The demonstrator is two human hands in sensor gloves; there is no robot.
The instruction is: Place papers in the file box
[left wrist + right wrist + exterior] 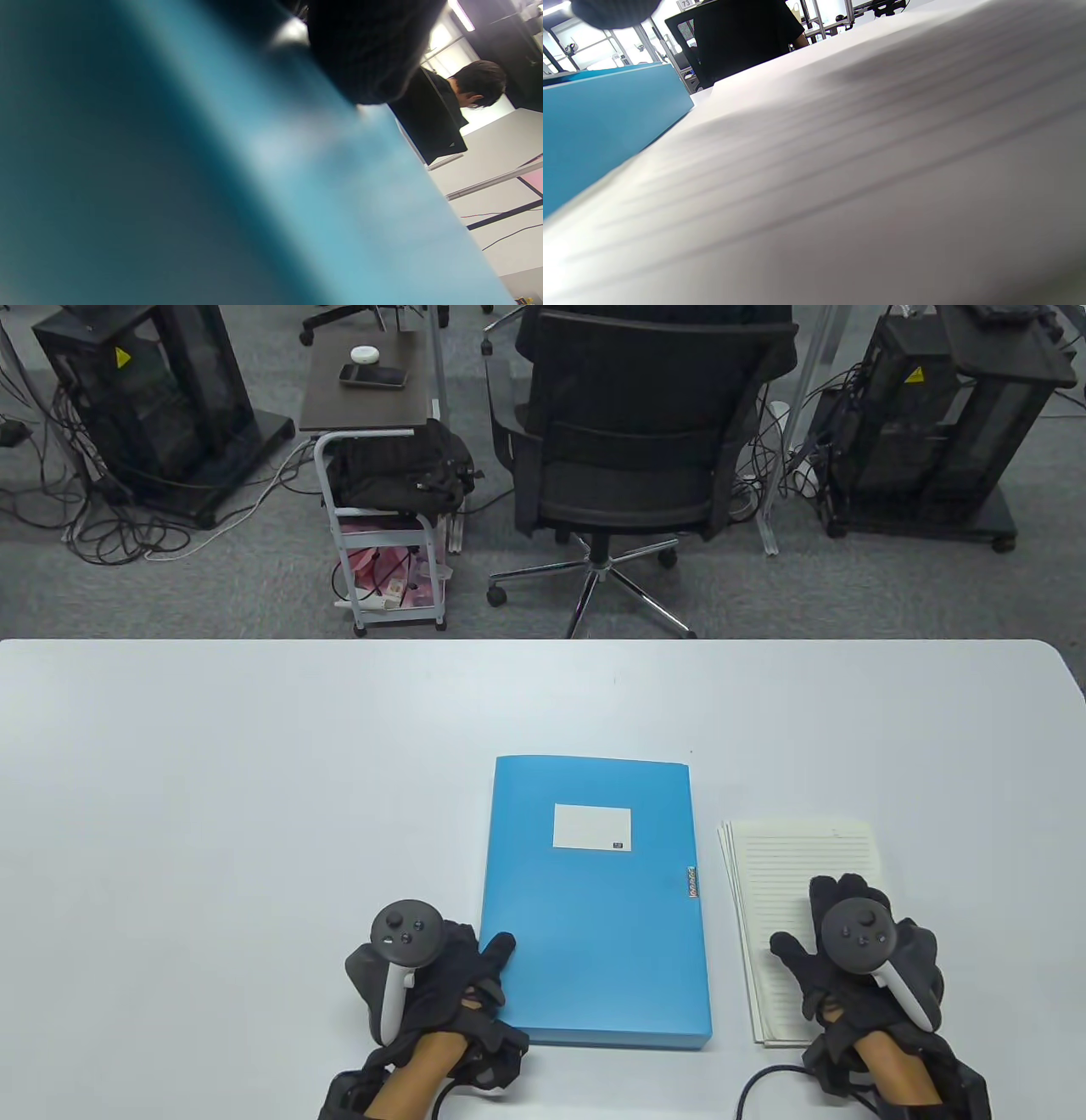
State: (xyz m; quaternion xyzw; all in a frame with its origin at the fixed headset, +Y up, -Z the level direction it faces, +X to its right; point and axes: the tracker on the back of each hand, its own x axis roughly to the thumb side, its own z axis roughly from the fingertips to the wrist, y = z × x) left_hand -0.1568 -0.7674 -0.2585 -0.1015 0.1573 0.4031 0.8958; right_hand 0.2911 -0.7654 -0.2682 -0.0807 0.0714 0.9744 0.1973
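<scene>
White worktop [254,780] | file box [594,899] lies closed, papers [789,882] just right of it | left hand [441,976] touches box's near-left edge, right hand [857,959] spread flat on papers | we judge: start; next, open lid.

On the table [254,746]: one blue file box [594,933], one stack of lined papers [785,916], sheets too many to count, and two gloved hands, left hand [441,976] and right hand [857,950].
</scene>
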